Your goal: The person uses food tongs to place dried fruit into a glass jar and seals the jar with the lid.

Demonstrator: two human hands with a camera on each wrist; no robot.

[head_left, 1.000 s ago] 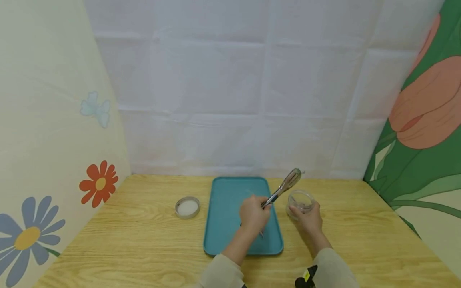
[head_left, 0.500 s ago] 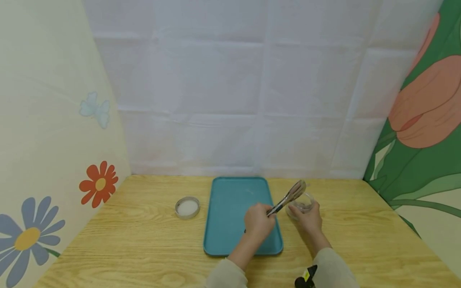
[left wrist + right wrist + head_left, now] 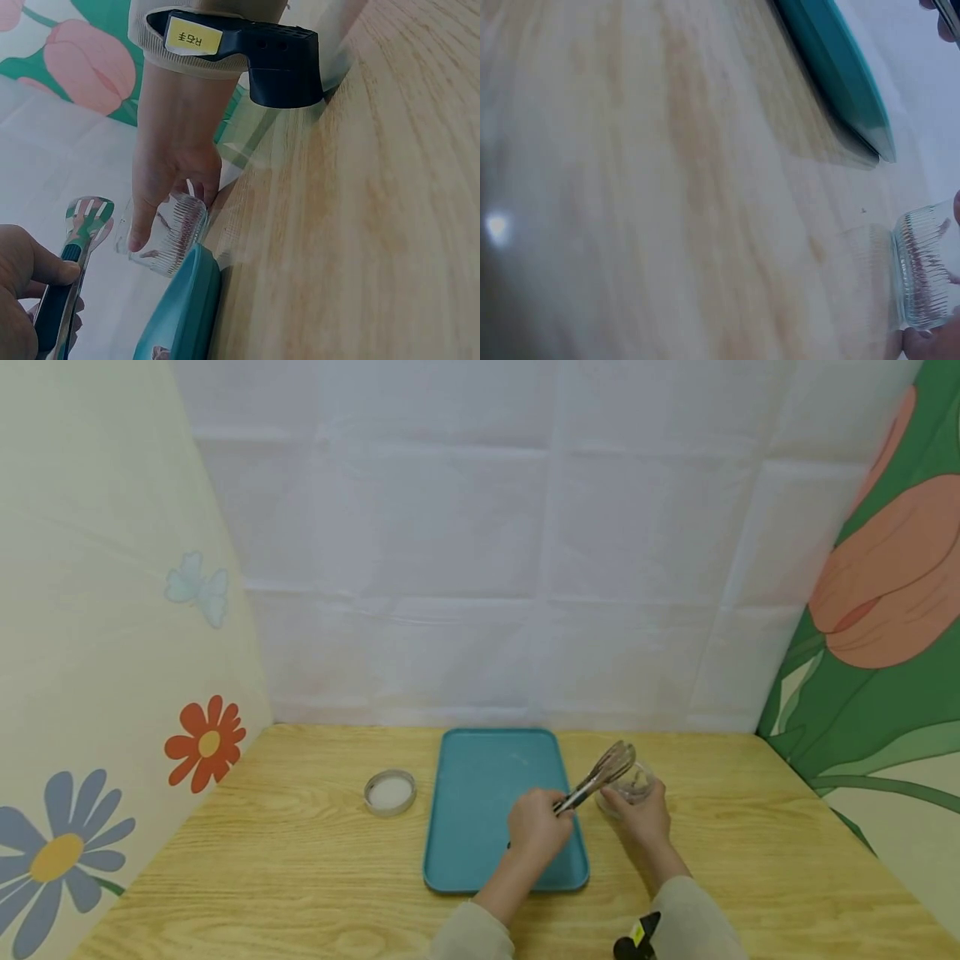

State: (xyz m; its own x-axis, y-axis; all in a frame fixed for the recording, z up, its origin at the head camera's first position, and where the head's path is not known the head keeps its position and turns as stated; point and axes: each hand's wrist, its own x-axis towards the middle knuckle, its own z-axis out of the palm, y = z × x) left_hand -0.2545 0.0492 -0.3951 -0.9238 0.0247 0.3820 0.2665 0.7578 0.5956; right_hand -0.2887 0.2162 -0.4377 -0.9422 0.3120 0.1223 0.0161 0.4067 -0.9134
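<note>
In the head view my left hand (image 3: 538, 825) grips metal tongs (image 3: 600, 772) above the right side of the blue tray (image 3: 495, 777). Their slotted heads point up and right, close to the rim of a clear glass jar. My right hand (image 3: 647, 818) holds that jar (image 3: 636, 783) on the table, right of the tray. The left wrist view shows the tongs (image 3: 88, 217) in the left hand (image 3: 30, 292) with nothing plainly visible between their heads. Reddish-brown strips lie inside the ribbed jar (image 3: 169, 240). A small pale reddish piece (image 3: 160, 352) rests on the tray.
A round shallow lid (image 3: 390, 792) with a whitish inside lies left of the tray on the wood-grain table (image 3: 300, 860). White cloth (image 3: 480, 543) hangs behind the table, and flower-patterned panels (image 3: 210, 743) stand at both sides.
My left hand has moved right and slightly down, taking the tongs' heads from above the jar to its near left rim. The right hand and jar stay in place.
</note>
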